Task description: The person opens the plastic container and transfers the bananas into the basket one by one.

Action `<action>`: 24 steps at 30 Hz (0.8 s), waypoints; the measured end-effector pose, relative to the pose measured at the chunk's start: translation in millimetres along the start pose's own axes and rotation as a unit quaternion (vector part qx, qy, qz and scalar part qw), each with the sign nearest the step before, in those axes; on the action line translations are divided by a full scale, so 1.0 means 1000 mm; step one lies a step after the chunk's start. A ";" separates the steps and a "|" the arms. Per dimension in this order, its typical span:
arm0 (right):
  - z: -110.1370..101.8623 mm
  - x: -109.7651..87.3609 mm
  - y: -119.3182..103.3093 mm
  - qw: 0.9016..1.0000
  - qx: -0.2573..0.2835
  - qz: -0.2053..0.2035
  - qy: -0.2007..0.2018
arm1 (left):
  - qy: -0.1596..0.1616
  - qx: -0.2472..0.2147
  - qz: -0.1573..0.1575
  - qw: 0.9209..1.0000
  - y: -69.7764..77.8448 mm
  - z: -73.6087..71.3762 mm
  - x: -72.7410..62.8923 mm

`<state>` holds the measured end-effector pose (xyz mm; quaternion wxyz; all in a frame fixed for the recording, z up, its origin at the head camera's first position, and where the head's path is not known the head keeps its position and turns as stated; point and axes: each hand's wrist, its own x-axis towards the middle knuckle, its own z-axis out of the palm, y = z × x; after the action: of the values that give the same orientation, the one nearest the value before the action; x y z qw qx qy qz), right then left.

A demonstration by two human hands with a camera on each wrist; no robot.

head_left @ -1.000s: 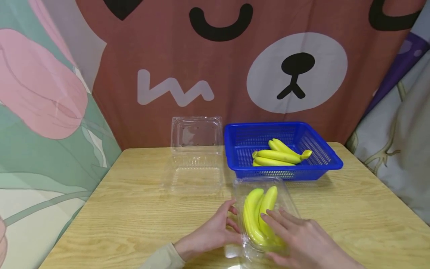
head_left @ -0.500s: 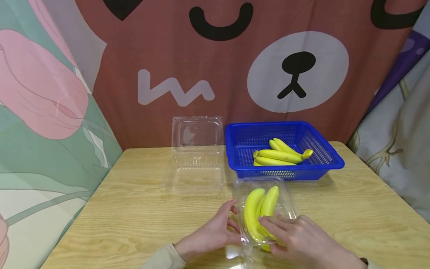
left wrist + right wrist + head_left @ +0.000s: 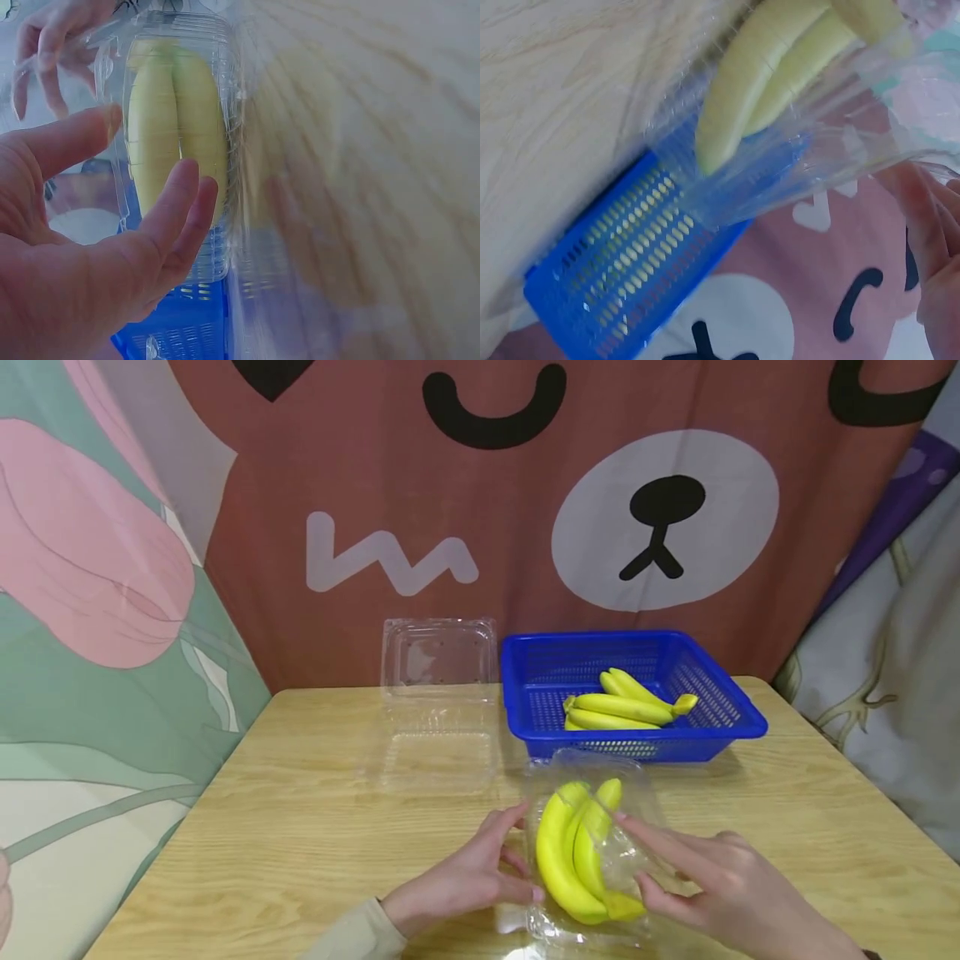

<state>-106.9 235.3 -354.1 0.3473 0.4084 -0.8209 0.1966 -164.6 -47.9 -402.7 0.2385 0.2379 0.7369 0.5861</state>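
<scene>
A clear plastic clamshell container (image 3: 551,931) stands in front of the basket, with a small bunch of yellow bananas (image 3: 558,852) lying in it. Its clear lid (image 3: 626,852) is tilted up over the bananas. My right hand (image 3: 731,881) holds the lid at its right edge, index finger and thumb apart along it. At the container's left side is my left hand (image 3: 468,877), thumb and fingers spread along the wall. In the left wrist view, the left fingers (image 3: 172,206) lie loosely extended beside the container wall, with the bananas showing through it.
A blue perforated basket (image 3: 637,735) with several more bananas (image 3: 622,706) stands at the back right. Left of it, a second clear clamshell (image 3: 438,760) lies with its lid up. A curtain with a bear print (image 3: 517,593) hangs behind the wooden table (image 3: 322,810).
My right hand has moved right, off the bananas, and the lid has swung up into a tilt, baring the bananas' near end. My left hand has barely moved.
</scene>
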 end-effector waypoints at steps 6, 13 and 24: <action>-0.026 -0.009 -0.014 0.984 -0.038 0.168 -0.049 | 0.009 0.007 -0.012 1.000 0.002 0.002 -0.001; -0.050 -0.025 -0.016 0.917 -0.134 0.358 -0.115 | 0.017 0.003 -0.019 1.000 0.002 0.003 0.000; -0.067 -0.061 0.021 0.958 -0.063 0.270 0.069 | 0.022 -0.003 -0.020 1.000 0.001 0.004 -0.001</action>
<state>-70.8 320.9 -353.5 0.3622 0.1349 -0.8852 0.2589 -161.6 -45.0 -402.4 0.2346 0.2092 0.7447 0.5887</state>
